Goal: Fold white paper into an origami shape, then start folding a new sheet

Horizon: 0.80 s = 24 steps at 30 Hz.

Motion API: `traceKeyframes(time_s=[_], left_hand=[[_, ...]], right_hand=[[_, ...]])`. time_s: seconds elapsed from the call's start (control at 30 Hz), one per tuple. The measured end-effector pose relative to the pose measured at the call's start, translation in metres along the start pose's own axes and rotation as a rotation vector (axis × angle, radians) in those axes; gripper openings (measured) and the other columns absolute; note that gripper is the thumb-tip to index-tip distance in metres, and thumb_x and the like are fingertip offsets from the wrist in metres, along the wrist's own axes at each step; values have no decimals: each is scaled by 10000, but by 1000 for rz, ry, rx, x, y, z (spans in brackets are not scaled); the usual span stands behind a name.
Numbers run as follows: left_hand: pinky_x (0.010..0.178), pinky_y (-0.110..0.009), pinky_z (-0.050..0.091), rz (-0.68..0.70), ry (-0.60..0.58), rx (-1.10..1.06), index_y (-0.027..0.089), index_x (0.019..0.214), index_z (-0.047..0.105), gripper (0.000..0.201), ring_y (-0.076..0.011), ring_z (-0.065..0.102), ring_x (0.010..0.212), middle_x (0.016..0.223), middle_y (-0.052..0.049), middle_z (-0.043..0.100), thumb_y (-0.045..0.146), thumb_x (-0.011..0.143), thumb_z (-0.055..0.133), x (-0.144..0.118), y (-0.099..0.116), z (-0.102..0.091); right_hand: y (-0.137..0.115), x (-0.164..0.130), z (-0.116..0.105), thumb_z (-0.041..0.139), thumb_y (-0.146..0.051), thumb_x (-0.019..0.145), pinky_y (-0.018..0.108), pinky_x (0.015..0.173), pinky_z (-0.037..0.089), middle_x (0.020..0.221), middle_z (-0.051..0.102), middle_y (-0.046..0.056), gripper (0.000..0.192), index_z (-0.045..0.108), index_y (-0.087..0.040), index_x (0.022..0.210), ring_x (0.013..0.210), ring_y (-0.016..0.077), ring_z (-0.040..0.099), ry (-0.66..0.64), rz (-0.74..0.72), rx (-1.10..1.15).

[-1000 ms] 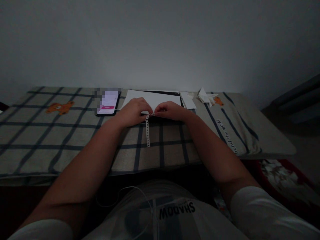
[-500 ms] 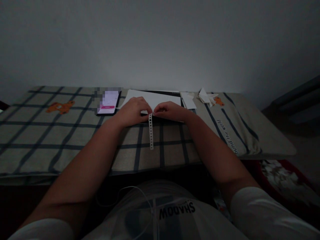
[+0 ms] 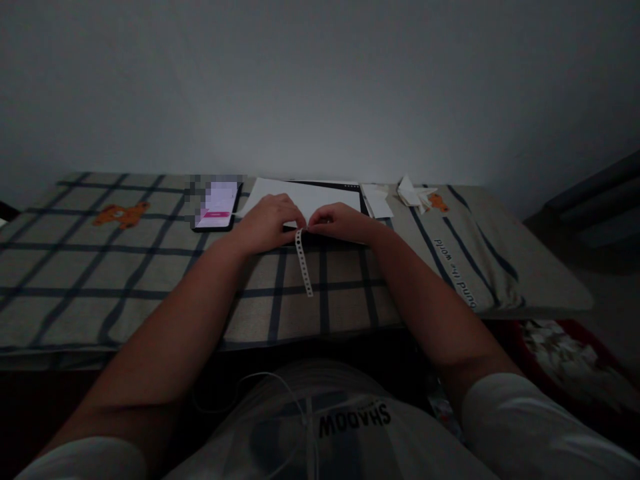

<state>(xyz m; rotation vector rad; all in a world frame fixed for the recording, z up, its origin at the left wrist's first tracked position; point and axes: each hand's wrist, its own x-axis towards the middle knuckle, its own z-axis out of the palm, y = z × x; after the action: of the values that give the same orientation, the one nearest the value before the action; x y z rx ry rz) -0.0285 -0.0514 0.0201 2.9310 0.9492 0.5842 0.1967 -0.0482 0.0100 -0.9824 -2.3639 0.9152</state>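
Observation:
My left hand (image 3: 269, 222) and my right hand (image 3: 341, 222) meet at the middle of the table's far part, fingertips pinched close together. Between them they grip the top end of a narrow white paper strip (image 3: 305, 265) with a row of dark holes. Its free end hangs toward me, slanting slightly right over the checked cloth. Right behind the hands lie a white sheet of paper (image 3: 313, 195) and a black sheet or folder (image 3: 325, 186) partly under it. The exact spot where the fingertips hold the strip is small and dark.
A lit phone (image 3: 219, 205) lies left of the paper. Folded white paper pieces (image 3: 379, 202) and a folded paper shape (image 3: 410, 193) sit to the right. The checked tablecloth (image 3: 175, 270) covers the table, against a wall. A red container (image 3: 575, 360) of paper scraps stands below right.
The strip's lower end has swung to the right, so it now hangs at a slant. Both hands have stayed almost in place.

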Motion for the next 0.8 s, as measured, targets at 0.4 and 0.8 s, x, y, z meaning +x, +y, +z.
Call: traceKeyframes(time_s=[0.4, 0.8], left_hand=[[824, -355, 422, -17, 24, -36, 205, 868, 744, 173, -214, 592, 867, 842, -53, 704, 342, 828, 645, 0, -1, -1], [831, -374, 420, -7, 6, 14, 200, 908, 743, 194, -235, 601, 912, 888, -61, 726, 318, 840, 605, 0, 3, 0]], right_hand=[[0, 0, 0, 598, -399, 864, 286, 717, 418, 850, 692, 45, 285, 701, -142, 931, 748, 145, 567, 4, -30, 25], [2, 2, 1, 599, -382, 860, 281, 711, 411, 809, 674, 37, 278, 692, -124, 910, 732, 140, 563, -6, -12, 37]])
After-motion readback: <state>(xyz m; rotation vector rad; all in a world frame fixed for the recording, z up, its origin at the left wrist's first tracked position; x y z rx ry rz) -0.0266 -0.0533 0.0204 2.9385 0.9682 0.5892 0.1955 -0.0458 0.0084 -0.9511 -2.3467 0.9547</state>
